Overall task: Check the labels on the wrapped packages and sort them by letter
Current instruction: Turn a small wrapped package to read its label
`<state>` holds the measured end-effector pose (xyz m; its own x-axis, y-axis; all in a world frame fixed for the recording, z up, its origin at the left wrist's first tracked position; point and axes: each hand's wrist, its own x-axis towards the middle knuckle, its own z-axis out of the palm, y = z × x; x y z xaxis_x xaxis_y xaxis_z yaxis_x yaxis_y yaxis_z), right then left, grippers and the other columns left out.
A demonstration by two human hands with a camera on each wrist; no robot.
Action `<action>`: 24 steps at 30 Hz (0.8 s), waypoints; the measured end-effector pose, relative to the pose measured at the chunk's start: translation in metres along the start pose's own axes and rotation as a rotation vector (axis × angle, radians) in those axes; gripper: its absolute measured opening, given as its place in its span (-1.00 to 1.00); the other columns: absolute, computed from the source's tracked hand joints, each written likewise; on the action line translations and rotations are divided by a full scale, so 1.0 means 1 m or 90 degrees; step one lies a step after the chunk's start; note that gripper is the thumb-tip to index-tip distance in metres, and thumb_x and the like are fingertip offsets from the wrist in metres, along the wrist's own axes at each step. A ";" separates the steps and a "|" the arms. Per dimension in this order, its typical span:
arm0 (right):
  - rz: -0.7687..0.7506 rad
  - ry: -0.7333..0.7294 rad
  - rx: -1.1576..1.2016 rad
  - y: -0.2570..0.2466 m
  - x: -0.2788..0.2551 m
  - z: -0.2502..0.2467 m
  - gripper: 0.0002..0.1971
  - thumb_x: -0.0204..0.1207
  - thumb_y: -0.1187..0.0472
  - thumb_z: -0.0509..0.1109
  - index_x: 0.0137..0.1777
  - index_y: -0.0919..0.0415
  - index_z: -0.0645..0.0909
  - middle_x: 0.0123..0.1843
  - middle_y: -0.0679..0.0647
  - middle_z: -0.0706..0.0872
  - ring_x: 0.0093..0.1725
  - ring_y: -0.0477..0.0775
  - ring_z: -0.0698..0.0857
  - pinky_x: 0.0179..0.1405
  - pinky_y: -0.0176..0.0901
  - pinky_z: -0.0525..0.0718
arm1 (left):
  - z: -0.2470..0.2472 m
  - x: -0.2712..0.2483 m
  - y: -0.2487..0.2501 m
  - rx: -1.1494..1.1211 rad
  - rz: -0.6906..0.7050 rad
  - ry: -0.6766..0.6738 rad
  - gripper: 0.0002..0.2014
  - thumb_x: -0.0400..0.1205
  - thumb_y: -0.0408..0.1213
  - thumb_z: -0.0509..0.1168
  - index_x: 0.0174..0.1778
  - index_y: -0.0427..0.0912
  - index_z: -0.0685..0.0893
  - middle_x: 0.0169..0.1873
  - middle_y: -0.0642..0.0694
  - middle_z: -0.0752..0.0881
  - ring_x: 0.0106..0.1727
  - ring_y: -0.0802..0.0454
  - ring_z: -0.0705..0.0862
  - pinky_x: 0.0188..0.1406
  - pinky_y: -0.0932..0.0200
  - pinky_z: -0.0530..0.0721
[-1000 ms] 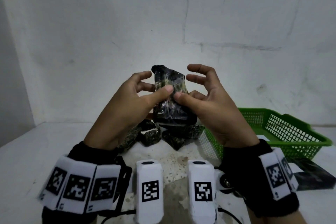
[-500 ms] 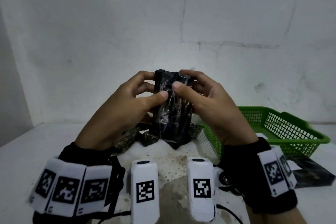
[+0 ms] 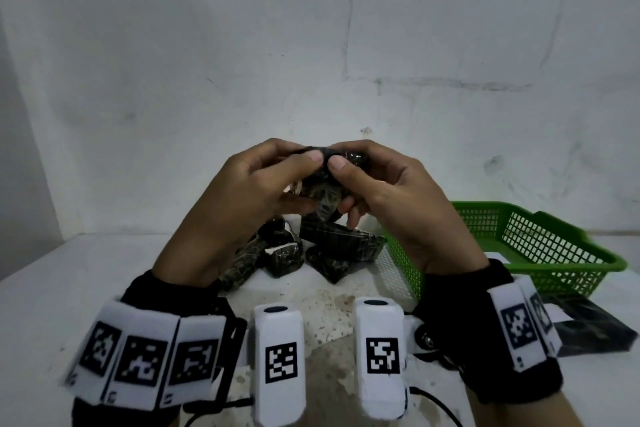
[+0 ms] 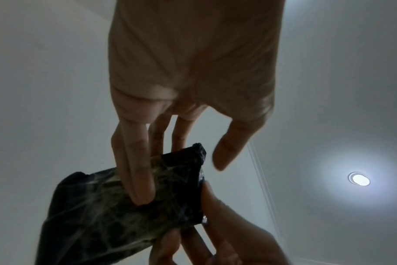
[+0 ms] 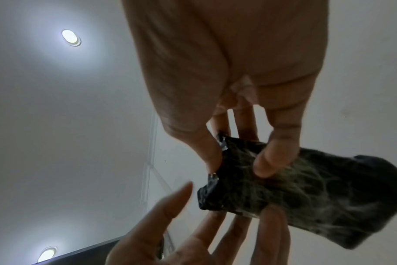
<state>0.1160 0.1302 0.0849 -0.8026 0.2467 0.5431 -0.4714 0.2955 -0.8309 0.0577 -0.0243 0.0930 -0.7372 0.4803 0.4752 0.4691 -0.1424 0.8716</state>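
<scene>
I hold a dark, plastic-wrapped package (image 3: 325, 205) in the air with both hands, above the pile. My left hand (image 3: 304, 184) grips its left side, thumb on top and fingers beneath. My right hand (image 3: 346, 188) grips the right side the same way, the two thumbs almost touching. In the left wrist view my fingers (image 4: 141, 179) lie across the package (image 4: 116, 224). The right wrist view has thumb and a finger (image 5: 270, 161) pinching the package (image 5: 311, 199) near its end. No label shows on the faces I see. More wrapped packages (image 3: 332, 246) lie heaped on the table.
A green mesh basket (image 3: 540, 246) stands at the right on the white table (image 3: 69, 288), close to the pile. A flat black package (image 3: 588, 329) with a white slip lies in front of the basket. A white wall rises just behind the table.
The package stood upright between my hands a second ago. Now it is tipped over with one end toward me, and both hands have closed round it.
</scene>
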 end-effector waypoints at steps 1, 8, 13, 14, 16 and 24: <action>-0.007 -0.003 0.004 0.001 0.000 0.000 -0.87 0.59 0.23 0.45 0.09 0.17 0.77 -0.20 0.10 0.76 -0.40 0.07 0.66 -0.38 -0.06 0.68 | 0.001 0.001 0.000 -0.003 0.000 0.009 -0.79 0.52 -0.15 0.47 -0.03 -0.20 0.75 0.00 -0.25 0.77 -0.04 -0.11 0.82 0.09 -0.05 0.77; -0.012 -0.033 0.030 0.002 0.001 -0.002 -0.87 0.55 0.23 0.49 0.06 0.17 0.79 -0.16 0.19 0.79 -0.34 0.09 0.70 -0.22 -0.03 0.75 | -0.001 0.003 -0.006 0.028 0.035 0.051 -0.92 0.60 -0.31 0.38 -0.08 -0.25 0.71 0.04 -0.35 0.73 -0.14 -0.10 0.83 0.11 -0.13 0.77; -0.025 -0.014 0.012 0.002 0.000 -0.004 -0.86 0.55 0.32 0.48 0.07 0.16 0.78 -0.06 0.24 0.78 -0.27 0.04 0.71 -0.17 -0.04 0.77 | 0.000 0.001 -0.003 0.052 0.047 0.040 -0.88 0.57 -0.29 0.41 -0.02 -0.22 0.74 -0.03 -0.08 0.78 -0.12 -0.06 0.84 0.21 -0.10 0.72; -0.020 -0.009 0.022 0.003 -0.001 -0.005 -0.85 0.56 0.32 0.47 0.07 0.14 0.78 -0.07 0.19 0.77 -0.26 0.02 0.71 -0.17 -0.05 0.76 | 0.001 0.000 -0.002 0.055 0.045 0.042 -0.87 0.56 -0.28 0.42 -0.01 -0.19 0.74 -0.05 -0.03 0.78 -0.11 -0.05 0.84 0.22 -0.11 0.72; -0.007 0.007 0.044 0.006 -0.005 -0.006 -0.86 0.57 0.28 0.47 0.09 0.13 0.77 -0.06 0.13 0.77 -0.25 0.00 0.72 -0.16 -0.01 0.77 | 0.005 -0.002 -0.001 0.061 0.045 0.041 -0.86 0.55 -0.26 0.42 0.00 -0.16 0.75 -0.07 0.01 0.81 -0.10 -0.04 0.84 0.22 -0.14 0.71; 0.156 0.096 0.159 0.019 -0.014 -0.032 -0.84 0.59 0.23 0.44 -0.18 0.29 0.67 -0.25 0.20 0.73 -0.45 0.04 0.69 -0.45 -0.15 0.69 | 0.040 -0.004 -0.008 0.153 0.006 -0.025 -0.85 0.55 -0.17 0.46 0.01 0.01 0.73 -0.19 -0.07 0.85 -0.19 -0.02 0.84 0.03 -0.15 0.77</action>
<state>0.1306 0.1617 0.0656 -0.8484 0.4210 0.3210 -0.3618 -0.0184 -0.9321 0.0762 0.0092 0.0790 -0.7151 0.5136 0.4742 0.5818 0.0611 0.8111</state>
